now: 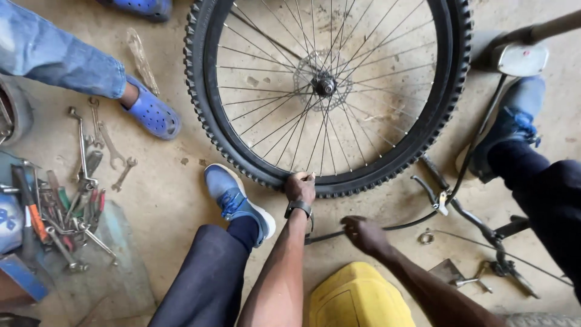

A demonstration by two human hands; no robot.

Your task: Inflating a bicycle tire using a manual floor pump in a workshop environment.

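A bicycle wheel [327, 85] with a knobby black tyre [209, 115] lies flat on the dirt floor in front of me. My left hand [299, 186], with a black watch on the wrist, pinches the near edge of the tyre at the rim. Just below it, my right hand [365, 234] is closed on a thin black hose [466, 166]. The hose runs up to the right towards a pump base [521, 59]. My blue shoes [233, 197] rest on either side of the wheel.
A pile of spanners and other hand tools [72, 200] lies at the left. Another person's jeans leg and blue clog [151, 114] stand at upper left. Metal bike parts and cables [484, 233] lie at the right. A yellow object [357, 297] sits below my arms.
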